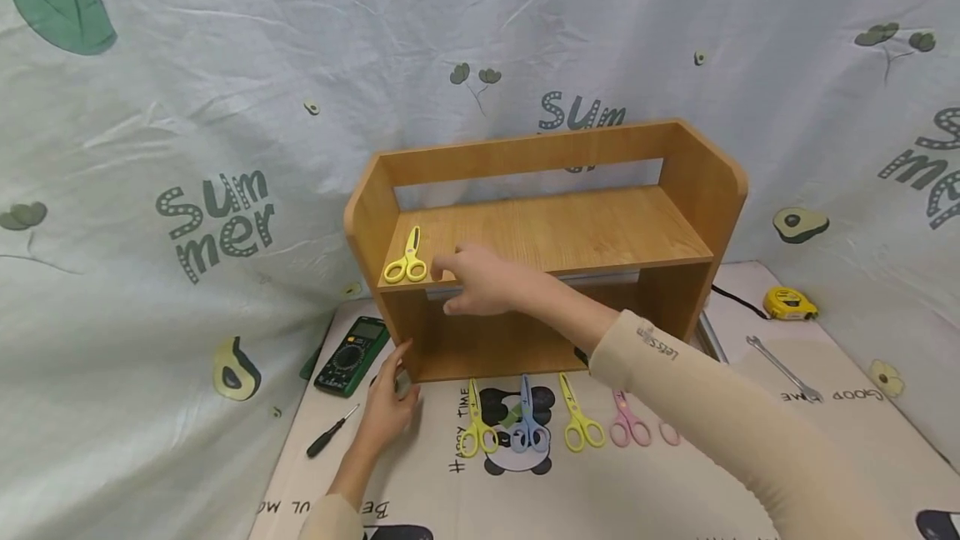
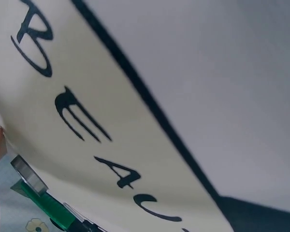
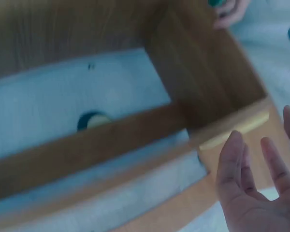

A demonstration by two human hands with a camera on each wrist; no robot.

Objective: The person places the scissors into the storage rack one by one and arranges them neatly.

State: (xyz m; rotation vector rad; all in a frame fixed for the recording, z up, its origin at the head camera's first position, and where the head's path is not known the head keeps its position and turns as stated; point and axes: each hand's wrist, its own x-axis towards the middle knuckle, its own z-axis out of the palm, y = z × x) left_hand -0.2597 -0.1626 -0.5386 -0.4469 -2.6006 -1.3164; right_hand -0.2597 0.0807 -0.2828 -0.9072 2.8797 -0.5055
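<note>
A wooden shelf unit point(image 1: 540, 232) stands against the cloth backdrop. Yellow scissors point(image 1: 407, 261) lie on its upper board at the left end, points toward the back. Just right of them is my right hand point(image 1: 483, 277), empty, its fingers loosely bent at the board's front edge. The right wrist view shows that hand point(image 3: 261, 188) with spread fingers close to the yellow scissors point(image 3: 239, 131). Beside the unit's lower left corner my left hand point(image 1: 390, 407) holds nothing visible, fingertips at the side panel; whether they touch it is unclear.
In front of the unit lie yellow scissors point(image 1: 477, 432), blue scissors point(image 1: 529, 423), more yellow scissors point(image 1: 580, 423) and pink scissors point(image 1: 628, 425), others partly behind my sleeve. A multimeter point(image 1: 351, 357) and screwdriver point(image 1: 330, 433) lie left; a tape measure point(image 1: 789, 304) and wrench point(image 1: 783, 367) right.
</note>
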